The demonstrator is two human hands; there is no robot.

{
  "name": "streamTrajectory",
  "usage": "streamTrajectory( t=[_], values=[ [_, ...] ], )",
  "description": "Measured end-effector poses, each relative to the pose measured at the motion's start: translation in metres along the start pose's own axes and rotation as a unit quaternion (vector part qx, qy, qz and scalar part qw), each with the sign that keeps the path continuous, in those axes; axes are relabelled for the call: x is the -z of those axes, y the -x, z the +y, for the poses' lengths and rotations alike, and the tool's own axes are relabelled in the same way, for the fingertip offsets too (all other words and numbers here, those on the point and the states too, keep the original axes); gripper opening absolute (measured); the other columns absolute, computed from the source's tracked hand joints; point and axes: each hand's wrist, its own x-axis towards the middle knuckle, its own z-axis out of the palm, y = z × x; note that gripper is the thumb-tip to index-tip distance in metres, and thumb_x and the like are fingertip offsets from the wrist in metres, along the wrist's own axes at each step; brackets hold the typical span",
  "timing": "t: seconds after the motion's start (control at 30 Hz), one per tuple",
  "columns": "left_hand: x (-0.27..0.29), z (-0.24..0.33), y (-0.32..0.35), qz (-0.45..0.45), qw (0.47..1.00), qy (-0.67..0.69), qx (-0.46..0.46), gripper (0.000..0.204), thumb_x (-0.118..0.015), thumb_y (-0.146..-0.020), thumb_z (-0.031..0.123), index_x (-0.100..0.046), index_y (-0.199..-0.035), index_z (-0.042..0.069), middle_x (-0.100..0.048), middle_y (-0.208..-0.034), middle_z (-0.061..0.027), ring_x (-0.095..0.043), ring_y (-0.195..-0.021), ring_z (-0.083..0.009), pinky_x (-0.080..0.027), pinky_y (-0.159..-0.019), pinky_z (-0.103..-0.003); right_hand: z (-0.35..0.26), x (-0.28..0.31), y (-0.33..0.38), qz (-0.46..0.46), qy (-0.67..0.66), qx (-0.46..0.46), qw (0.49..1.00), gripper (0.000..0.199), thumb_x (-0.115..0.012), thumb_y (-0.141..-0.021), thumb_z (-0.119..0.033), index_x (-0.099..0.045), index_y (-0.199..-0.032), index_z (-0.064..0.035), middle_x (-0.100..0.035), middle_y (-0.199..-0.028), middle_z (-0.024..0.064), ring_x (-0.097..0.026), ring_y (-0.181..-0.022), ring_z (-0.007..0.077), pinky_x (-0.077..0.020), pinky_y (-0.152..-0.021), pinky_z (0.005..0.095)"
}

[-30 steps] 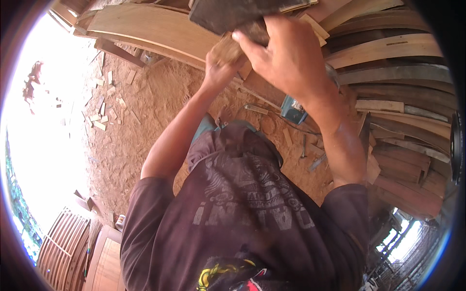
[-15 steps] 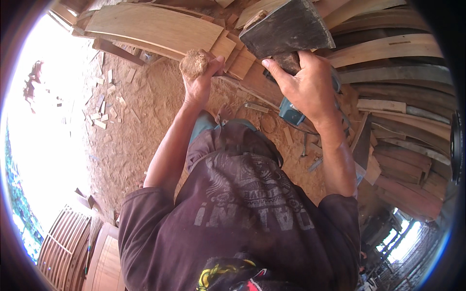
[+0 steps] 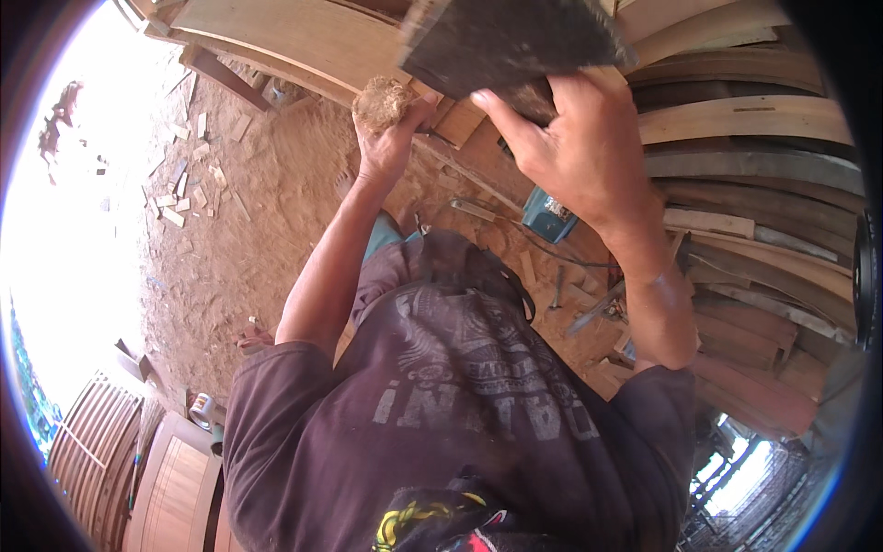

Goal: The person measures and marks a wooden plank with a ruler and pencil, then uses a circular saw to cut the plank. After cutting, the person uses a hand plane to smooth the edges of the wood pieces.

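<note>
Harsh daylight blows out the left edge; the shirt lies shaded, and fisheye bends planks at the right.

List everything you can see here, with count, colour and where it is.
Fibrous wad: one, tan, upper middle, in the left hand.
Flat board: one, dark grey, top centre, in the right hand.
Curved planks: many, pale to dark brown, stacked along top and right.
Power tool: one, blue-green, on the ground right of centre.
Wood offcuts: several, pale, scattered on the sawdust ground at left.
Slatted panel: one, reddish brown, lower left.
Shirt: one, dark maroon, bottom centre.
Left hand: gripping the wad.
Right hand: gripping the board's lower edge.
</note>
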Motion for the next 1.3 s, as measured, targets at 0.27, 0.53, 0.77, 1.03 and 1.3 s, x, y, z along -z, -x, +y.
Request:
streamTrajectory(
  t=[0.27,0.53,0.77,1.03,1.3],
  values=[
    [0.007,-0.031,0.006,0.021,0.981,-0.091,-0.171,0.019,-0.074,-0.088,0.002,-0.074,-0.106,0.001,-0.075,-0.099,-0.0043,-0.070,-0.090,-0.0168,-0.058,-0.080,-0.032,-0.024,-0.044,-0.023,-0.269,0.150,0.036,0.951,0.014,-0.075,-0.090,-0.013,-0.071,-0.099,-0.0036,-0.072,-0.078,0.0207,-0.074,-0.070,0.0385,-0.0609,-0.066,0.0463],
    [0.001,-0.019,-0.001,0.033,0.998,-0.026,-0.051,0.012,-0.075,-0.088,0.004,-0.074,-0.099,0.001,-0.073,-0.088,-0.0019,-0.068,-0.081,-0.0134,-0.057,-0.072,-0.033,-0.028,-0.033,-0.065,-0.166,0.102,0.137,0.971,0.018,-0.072,-0.092,-0.014,-0.068,-0.103,-0.0012,-0.074,-0.081,0.0192,-0.077,-0.077,0.0367,-0.0640,-0.067,0.0456],
    [-0.013,-0.020,0.001,0.020,0.998,0.050,-0.028,0.023,-0.079,-0.087,0.005,-0.076,-0.109,0.001,-0.076,-0.094,-0.0013,-0.069,-0.083,-0.0122,-0.057,-0.072,-0.032,-0.009,-0.044,-0.038,-0.322,0.149,0.024,0.935,0.020,-0.069,-0.090,-0.012,-0.066,-0.106,-0.0003,-0.072,-0.080,0.0225,-0.074,-0.079,0.0438,-0.0604,-0.074,0.0553],
    [-0.011,-0.023,0.005,-0.009,0.994,-0.047,-0.097,0.012,-0.075,-0.089,0.009,-0.075,-0.098,0.001,-0.078,-0.093,-0.0066,-0.072,-0.082,-0.0174,-0.057,-0.073,-0.035,-0.004,-0.050,-0.012,-0.207,0.092,0.005,0.974,0.013,-0.071,-0.087,-0.012,-0.071,-0.093,-0.0001,-0.074,-0.082,0.0221,-0.076,-0.080,0.0387,-0.0630,-0.071,0.0487],
    [0.034,-0.023,0.080,-0.020,0.999,-0.044,-0.025,0.014,-0.076,-0.099,0.014,-0.068,-0.099,0.003,-0.079,-0.107,-0.0129,-0.073,-0.093,-0.0203,-0.059,-0.081,-0.037,0.011,-0.019,0.036,-0.234,-0.013,-0.174,0.956,0.029,-0.081,-0.087,-0.019,-0.073,-0.108,0.0007,-0.074,-0.096,0.0267,-0.071,-0.094,0.0470,-0.0574,-0.080,0.0493]
  ],
)
